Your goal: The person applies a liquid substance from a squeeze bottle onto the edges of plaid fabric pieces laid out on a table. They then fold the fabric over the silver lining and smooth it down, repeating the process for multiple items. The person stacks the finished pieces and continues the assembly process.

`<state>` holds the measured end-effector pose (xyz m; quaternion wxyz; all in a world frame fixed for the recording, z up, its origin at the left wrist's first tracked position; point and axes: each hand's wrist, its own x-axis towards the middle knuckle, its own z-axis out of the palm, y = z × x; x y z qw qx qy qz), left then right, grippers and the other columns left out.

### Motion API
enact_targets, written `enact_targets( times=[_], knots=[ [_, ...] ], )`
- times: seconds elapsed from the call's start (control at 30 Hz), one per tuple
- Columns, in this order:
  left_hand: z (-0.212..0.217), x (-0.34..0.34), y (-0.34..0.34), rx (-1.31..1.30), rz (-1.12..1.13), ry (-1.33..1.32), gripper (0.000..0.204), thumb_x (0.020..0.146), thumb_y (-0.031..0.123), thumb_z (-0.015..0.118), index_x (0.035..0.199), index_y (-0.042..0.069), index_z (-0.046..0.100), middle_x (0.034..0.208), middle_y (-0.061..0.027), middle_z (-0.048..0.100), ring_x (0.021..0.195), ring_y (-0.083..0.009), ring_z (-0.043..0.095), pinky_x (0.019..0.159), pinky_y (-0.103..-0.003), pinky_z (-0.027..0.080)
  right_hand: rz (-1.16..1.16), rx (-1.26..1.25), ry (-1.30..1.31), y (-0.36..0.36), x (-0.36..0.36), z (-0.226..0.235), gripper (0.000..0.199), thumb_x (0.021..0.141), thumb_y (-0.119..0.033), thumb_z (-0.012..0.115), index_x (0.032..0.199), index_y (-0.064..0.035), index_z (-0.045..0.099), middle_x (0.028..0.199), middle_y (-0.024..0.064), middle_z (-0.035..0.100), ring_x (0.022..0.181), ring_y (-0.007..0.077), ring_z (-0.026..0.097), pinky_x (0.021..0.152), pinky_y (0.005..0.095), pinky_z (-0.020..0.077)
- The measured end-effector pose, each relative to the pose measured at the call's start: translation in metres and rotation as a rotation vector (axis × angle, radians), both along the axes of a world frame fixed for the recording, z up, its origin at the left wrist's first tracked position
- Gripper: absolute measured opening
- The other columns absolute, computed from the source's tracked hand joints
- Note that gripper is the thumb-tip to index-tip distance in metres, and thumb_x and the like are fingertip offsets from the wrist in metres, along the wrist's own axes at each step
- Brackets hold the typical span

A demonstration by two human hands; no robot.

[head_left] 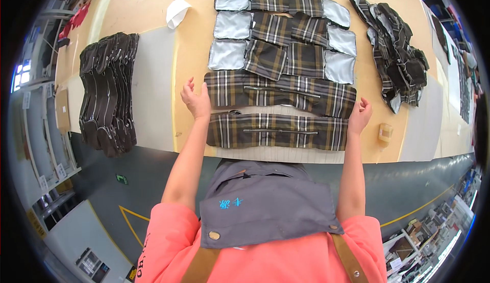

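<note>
Two long plaid fabric panels lie flat across the table in front of me, each with a zipper along its middle. One is the farther zippered panel (229,90); the nearer zippered panel (224,132) is by the table's front edge. My left hand (196,100) rests beside the left end of the farther panel, thumb at its edge and fingers apart. At that panel's right end is my right hand (361,115), its fingers loosely bent and apart. Beyond are three rows of plaid pieces (269,30) with shiny grey lining pieces (232,26) at their ends.
A stack of dark zippered pieces (108,91) lies at the left. To the right sits a heap of plaid pieces (398,53). A small yellowish block (385,133) is near the front edge, and a white folded scrap (177,13) lies at the back left.
</note>
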<state>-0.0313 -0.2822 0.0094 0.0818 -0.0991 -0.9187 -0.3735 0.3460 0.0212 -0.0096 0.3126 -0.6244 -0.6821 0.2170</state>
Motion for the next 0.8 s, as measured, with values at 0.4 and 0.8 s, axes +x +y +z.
enact_targets(
  times=[0.4,0.8],
  knots=[
    [0.009,0.065,0.162,-0.253,-0.843,0.027,0.029,0.074,0.019,0.074,0.098,0.007,0.062,0.089,-0.0078,0.059,0.091,-0.0286,0.057,0.079,-0.038,0.048,0.738,0.126,-0.315,-0.027,-0.202,0.014,0.028,0.075,-0.024,0.074,0.09,-0.0066,0.057,0.089,0.01,0.055,0.087,0.0288,0.055,0.073,0.038,0.0483],
    [0.024,0.009,0.129,0.106,-0.422,-0.368,0.017,0.079,0.009,0.056,0.095,0.006,0.061,0.092,-0.009,0.06,0.079,-0.0251,0.06,0.075,-0.034,0.048,0.205,-0.357,0.44,0.028,-0.135,0.032,0.007,0.089,-0.014,0.056,0.091,-0.0073,0.059,0.091,0.0039,0.064,0.085,0.0187,0.06,0.075,0.0308,0.0483]
  ],
)
